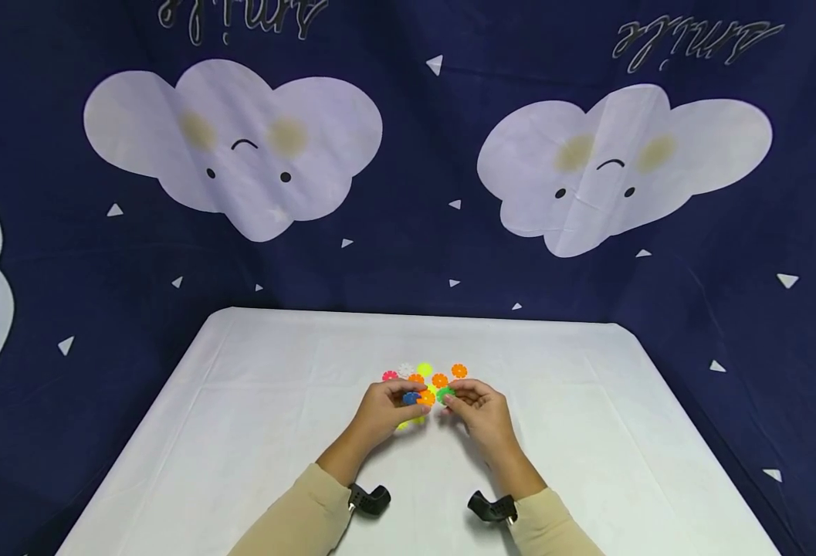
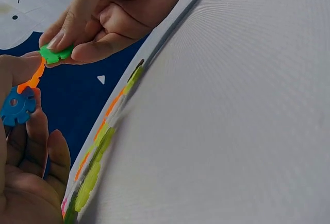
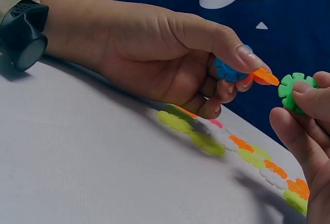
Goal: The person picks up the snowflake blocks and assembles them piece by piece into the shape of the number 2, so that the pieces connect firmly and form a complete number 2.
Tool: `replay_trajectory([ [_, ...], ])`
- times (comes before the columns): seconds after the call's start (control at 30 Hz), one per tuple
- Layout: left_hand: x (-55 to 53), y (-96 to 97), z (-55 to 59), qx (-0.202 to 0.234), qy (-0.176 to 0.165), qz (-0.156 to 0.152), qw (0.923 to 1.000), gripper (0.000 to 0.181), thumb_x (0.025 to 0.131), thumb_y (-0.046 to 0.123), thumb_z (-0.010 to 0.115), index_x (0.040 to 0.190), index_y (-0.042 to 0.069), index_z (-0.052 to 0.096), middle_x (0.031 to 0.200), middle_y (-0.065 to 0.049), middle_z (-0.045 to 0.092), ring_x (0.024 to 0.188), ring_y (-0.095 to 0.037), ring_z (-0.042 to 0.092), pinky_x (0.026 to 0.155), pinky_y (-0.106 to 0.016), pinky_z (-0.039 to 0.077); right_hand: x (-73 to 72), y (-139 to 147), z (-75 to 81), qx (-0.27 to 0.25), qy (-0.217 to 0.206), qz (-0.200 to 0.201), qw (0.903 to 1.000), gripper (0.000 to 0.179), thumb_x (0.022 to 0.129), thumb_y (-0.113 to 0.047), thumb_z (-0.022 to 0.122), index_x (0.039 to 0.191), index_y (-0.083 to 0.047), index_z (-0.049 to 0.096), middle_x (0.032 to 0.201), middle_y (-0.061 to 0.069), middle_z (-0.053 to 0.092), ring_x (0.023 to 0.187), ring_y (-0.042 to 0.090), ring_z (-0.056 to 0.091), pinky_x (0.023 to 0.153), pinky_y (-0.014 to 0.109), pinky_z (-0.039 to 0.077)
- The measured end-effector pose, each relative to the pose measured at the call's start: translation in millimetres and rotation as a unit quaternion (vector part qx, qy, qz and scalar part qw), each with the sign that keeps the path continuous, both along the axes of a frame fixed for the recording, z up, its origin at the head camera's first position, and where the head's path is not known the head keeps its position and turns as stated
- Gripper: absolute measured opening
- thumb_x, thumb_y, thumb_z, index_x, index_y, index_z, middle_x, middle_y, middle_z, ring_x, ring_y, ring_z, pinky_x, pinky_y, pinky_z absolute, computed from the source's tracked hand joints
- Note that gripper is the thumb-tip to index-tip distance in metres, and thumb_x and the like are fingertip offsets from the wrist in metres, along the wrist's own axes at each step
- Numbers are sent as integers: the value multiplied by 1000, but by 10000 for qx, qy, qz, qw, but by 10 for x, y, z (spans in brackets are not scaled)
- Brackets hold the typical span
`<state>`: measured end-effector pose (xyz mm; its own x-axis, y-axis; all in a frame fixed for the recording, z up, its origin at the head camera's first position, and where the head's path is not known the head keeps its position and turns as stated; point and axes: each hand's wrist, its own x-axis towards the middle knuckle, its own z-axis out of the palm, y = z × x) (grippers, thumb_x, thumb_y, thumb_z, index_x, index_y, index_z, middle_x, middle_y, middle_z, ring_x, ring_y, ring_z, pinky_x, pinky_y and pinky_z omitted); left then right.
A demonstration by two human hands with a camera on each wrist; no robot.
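Observation:
My left hand pinches a blue notched plastic disc and an orange notched disc, which sit together at an angle between thumb and fingers. Opposite it, my right hand pinches a green notched disc between thumb and forefinger. The green disc's edge lies right at the orange disc's edge; whether their slots engage I cannot tell. Both hands are held above the white table. In the left wrist view the blue disc shows its face, with a small hole in the middle.
Several loose notched discs lie flat on the table just beyond and below the hands: a pink disc, a yellow disc, an orange disc and others. A dark blue cloth with printed clouds hangs behind the table.

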<state>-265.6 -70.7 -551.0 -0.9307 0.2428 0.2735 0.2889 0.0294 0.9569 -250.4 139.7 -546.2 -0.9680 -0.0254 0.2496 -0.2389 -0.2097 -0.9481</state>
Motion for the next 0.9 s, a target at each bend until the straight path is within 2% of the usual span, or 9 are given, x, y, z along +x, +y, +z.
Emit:
replay_trajectory([
  [0.17,3,11,25,-46,-5,13,10000,28,85,-5,86,112,-6,77,107,-12,75,87,-12,68,77,-21,56,9,-15,-5,-209,93,205,9995,24,90,21,71,112,23,62,96,18,70,78,24,72,75,41,63],
  [0.4,5,7,19,-20,-67,-144,9999,27,86,2,87,111,-2,78,106,-10,75,87,-21,68,72,-22,56,32,-20,-6,-405,130,366,9984,23,90,23,69,110,25,59,97,17,69,80,24,72,76,40,63],
  [0.63,20,1,1,-107,-192,-171,9996,27,85,4,89,110,-1,79,103,-7,75,85,-15,68,72,-22,56,57,-9,-1,-240,128,429,9987,21,90,20,71,108,22,60,96,21,69,78,25,72,76,40,63],
  [0.9,27,-16,17,24,-288,-203,9994,26,84,2,89,107,-2,79,100,-7,75,81,-21,64,65,-20,52,57,-23,-4,-37,58,404,9992,19,90,21,70,108,21,62,94,24,68,76,29,74,76,43,63],
])
